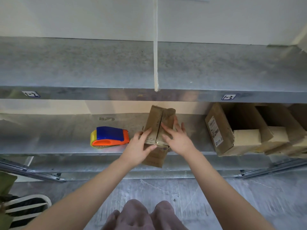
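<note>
A small brown cardboard box [159, 120] stands on the lower metal shelf [66, 146], its near end jutting over the shelf's front edge. Its two top flaps meet along a middle seam. My left hand [140, 146] grips the near left corner, thumb over the flap edge and fingers along the left flap. My right hand [177, 138] lies flat with straight, spread fingers pressing down on the right flap. An orange, blue and yellow tape dispenser [109, 136] lies on the shelf just left of the box, apart from my hands.
Several larger cardboard boxes [232, 130] stand on the same shelf at the right, one with a white label. An upper metal shelf [99, 63] with a white divider [155, 47] hangs above. A grey floor lies below, with a white wire basket [25, 206] at bottom left.
</note>
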Demonstrator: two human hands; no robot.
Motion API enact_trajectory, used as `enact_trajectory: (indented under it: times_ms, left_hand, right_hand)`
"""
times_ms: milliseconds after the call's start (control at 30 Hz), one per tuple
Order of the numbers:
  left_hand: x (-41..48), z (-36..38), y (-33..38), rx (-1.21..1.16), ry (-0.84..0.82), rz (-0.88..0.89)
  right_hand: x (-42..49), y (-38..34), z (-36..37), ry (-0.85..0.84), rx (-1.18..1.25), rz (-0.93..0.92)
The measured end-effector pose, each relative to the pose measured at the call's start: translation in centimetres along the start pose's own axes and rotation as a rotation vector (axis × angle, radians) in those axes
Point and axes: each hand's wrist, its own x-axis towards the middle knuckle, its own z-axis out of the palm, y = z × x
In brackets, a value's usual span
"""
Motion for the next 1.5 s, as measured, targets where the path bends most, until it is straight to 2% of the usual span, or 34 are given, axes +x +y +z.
enact_trajectory:
  times_ms: [100, 233, 333, 467, 567, 667, 767, 833, 967, 1067, 1167, 1267, 1500]
  left_hand:
    - [-0.3, -0.5, 0.2, -0.027, -0.051, 0.075]
    - [-0.3, 0.8, 1.4, -0.04, 0.088, 0.046]
    - [0.9, 0.5, 1.8, 0.141, 0.147, 0.085]
    - [1.3, -1.6, 1.1, 0.247, -0.013, 0.133]
    - [0.4, -4.7, -1.4, 0.4, 0.002, 0.189]
    - [-0.8, -8.1, -5.0, 0.658, 0.034, 0.26]
    - [-1.8, -10.5, -8.8, 0.819, 0.053, 0.236]
    - [-1.8, -11.7, -10.7, 0.809, 0.042, 0.202]
    - [-0.1, -13.1, -12.4, 0.681, -0.115, 0.06]
    - [1.0, -13.4, -12.9, 0.621, -0.234, 0.078]
    - [1.8, -13.1, -14.2, 0.547, -0.304, 0.103]
    - [2.6, -13.2, -15.2, 0.429, -0.318, 0.116]
    - [3.5, -15.3, -17.0, 0.324, -0.415, 0.205]
  right_hand:
    - [-1.6, -0.2, 0.2, 0.068, 0.202, 0.037]
    - [-2.2, 0.6, 1.3, 0.066, 0.272, -0.011]
    - [-1.2, 0.9, 1.0, 0.069, 0.289, -0.049]
    - [-1.5, 1.7, 0.6, 0.141, 0.174, -0.068]
    - [-3.3, 1.5, 0.2, 0.374, -0.039, -0.185]
    - [-4.1, -0.7, 0.6, 0.495, -0.138, -0.368]
    - [-3.9, -4.8, 3.1, 0.471, -0.205, -0.541]
    - [-3.5, -7.6, 5.9, 0.416, -0.158, -0.586]
    - [-1.1, -10.7, 11.1, 0.299, -0.124, -0.463]
    - [0.9, -10.5, 14.0, 0.159, -0.165, -0.258]
    - [2.1, -9.3, 16.1, 0.099, -0.165, -0.053]
    - [2.6, -8.5, 17.3, 0.087, -0.127, 0.061]
    - [3.1, -7.8, 18.1, 0.156, -0.041, 0.117]
